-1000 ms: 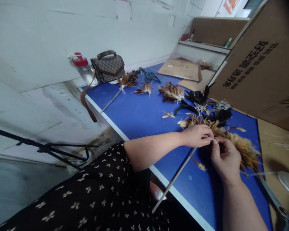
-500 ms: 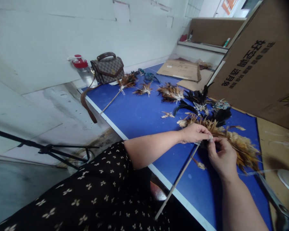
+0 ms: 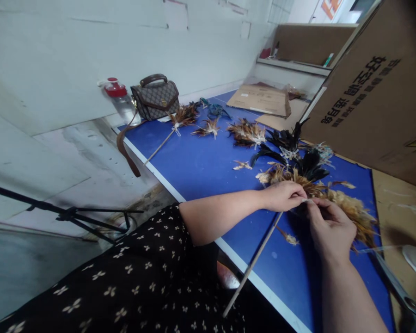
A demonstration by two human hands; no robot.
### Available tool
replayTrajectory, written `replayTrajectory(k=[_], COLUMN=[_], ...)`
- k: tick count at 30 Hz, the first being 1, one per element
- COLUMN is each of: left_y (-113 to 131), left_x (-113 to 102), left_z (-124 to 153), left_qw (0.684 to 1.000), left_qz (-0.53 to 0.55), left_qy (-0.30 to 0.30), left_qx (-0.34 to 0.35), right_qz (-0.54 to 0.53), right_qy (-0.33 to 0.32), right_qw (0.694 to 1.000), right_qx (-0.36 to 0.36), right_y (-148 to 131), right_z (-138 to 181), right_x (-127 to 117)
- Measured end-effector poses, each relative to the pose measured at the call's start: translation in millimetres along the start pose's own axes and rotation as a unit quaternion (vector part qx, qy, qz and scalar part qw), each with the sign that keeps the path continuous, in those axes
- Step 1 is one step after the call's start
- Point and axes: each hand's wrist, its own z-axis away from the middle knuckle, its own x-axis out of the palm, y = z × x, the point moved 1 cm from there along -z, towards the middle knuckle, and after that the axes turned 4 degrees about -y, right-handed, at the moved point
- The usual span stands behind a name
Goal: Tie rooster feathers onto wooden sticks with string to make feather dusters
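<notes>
My left hand (image 3: 283,195) pinches the top of a thin wooden stick (image 3: 253,263) where brown and tan feathers (image 3: 353,210) are bunched around it. My right hand (image 3: 331,228) grips the same feathered end from below, fingertips meeting the left hand's. The stick slants down past the edge of the blue table (image 3: 201,166) toward my lap. Black feathers (image 3: 310,166) lie just behind my hands.
More feather bunches (image 3: 247,132) and a second feathered stick (image 3: 166,138) lie farther back. A patterned handbag (image 3: 155,97) and a red-capped bottle (image 3: 119,98) stand at the far corner. A big cardboard box (image 3: 377,97) rises at right. Scissors (image 3: 397,286) lie near right. A tripod (image 3: 65,215) stands at left.
My hands shifted slightly on the feathered end; the right hand turned and moved a little to the right. The black feathers behind them moved.
</notes>
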Motion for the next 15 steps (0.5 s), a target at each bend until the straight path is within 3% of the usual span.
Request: replayTrajectory(k=[4, 7, 11, 15], left_y=[4.8, 3.0, 1.6, 4.9], left_x=[-3.7, -2.1, 3.1, 6.1], left_z=[1.4, 2.1, 4.8, 6.6], left_qw=[0.999, 0.992, 0.919, 0.866], left_qz=[-0.034, 0.116, 0.373, 0.481], left_qy=[-0.013, -0.026, -0.04, -0.037], left_qx=[0.019, -0.041, -0.116, -0.135], right_qz=[-0.053, -0.031, -0.023, -0.036], right_qy=[-0.014, -0.059, -0.087, -0.071], right_qw=[0.997, 0.996, 0.995, 0.996], right_qx=[0.059, 0.053, 0.031, 0.044], right_y=[-5.6, -4.7, -1.5, -7.1], right_z=[-0.3, -3.1, -6.1, -5.4], right_x=[3.2, 3.8, 2.2, 4.6])
